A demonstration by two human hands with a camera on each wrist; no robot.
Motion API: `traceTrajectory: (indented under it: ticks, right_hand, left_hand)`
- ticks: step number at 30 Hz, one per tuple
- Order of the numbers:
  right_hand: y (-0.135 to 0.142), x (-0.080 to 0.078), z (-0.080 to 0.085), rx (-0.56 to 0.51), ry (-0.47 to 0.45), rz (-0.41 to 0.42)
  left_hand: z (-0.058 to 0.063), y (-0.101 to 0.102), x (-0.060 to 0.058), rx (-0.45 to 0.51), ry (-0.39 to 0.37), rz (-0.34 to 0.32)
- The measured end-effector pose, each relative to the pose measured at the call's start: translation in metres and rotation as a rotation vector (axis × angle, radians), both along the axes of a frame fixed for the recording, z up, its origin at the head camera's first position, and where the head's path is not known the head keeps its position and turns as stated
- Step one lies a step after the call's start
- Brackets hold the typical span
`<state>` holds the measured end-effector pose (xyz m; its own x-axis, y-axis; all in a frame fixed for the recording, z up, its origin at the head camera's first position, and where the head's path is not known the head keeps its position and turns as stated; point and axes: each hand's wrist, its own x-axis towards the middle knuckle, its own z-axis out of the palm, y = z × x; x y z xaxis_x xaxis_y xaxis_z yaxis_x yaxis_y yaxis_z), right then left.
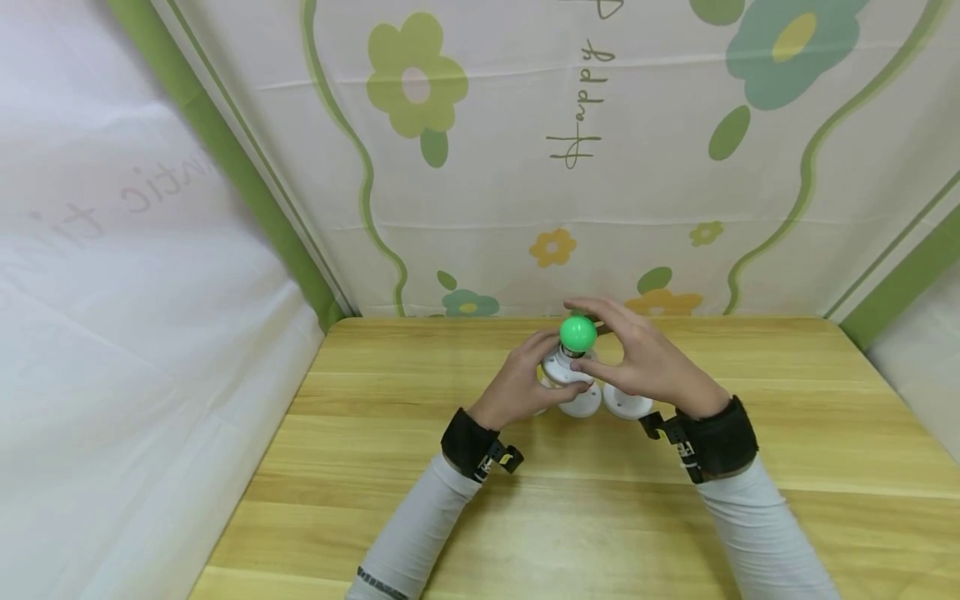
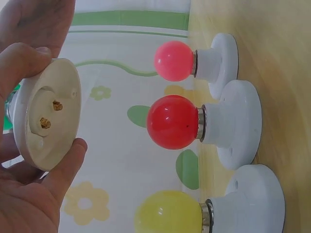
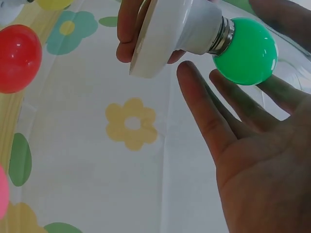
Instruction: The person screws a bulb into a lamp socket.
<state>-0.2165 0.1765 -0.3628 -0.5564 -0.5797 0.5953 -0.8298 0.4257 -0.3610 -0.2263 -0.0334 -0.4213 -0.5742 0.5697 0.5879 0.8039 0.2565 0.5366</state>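
Raised off the table, a green light bulb [image 1: 578,334] sits in a round white lamp socket [image 1: 557,367], its metal screw collar partly showing between them. My left hand [image 1: 517,390] grips the socket by its rim, with thumb and fingers on opposite edges. The left wrist view shows the socket's underside [image 2: 53,114] with two brass-coloured terminals. Around the green bulb, my right hand [image 1: 651,357] is spread, its fingers [image 3: 206,114] mostly straight and its thumb apart from them. Whether any right fingertip touches the bulb I cannot tell.
On the wooden table [image 1: 600,517] a pink bulb [image 2: 174,60], a red bulb [image 2: 171,121] and a yellow bulb [image 2: 170,213] stand in white sockets [image 2: 243,124], close below my hands. A flower-printed curtain [image 1: 487,167] hangs behind the table's far edge.
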Motion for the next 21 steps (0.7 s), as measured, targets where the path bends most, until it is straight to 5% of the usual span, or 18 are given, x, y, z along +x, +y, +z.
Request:
traceTrajectory:
  ticks: [9, 21]
  right_hand:
    - [-0.0028, 0.0009, -0.0004, -0.033, -0.006, 0.029]
    - [-0.0065, 0.0010, -0.0003, -0.052, 0.094, 0.004]
  left_hand:
    - [-0.0004, -0.0019, 0.0010, 0.002, -0.027, 0.018]
    - [-0.0006, -0.0022, 0.0025, 0.018, -0.028, 0.034]
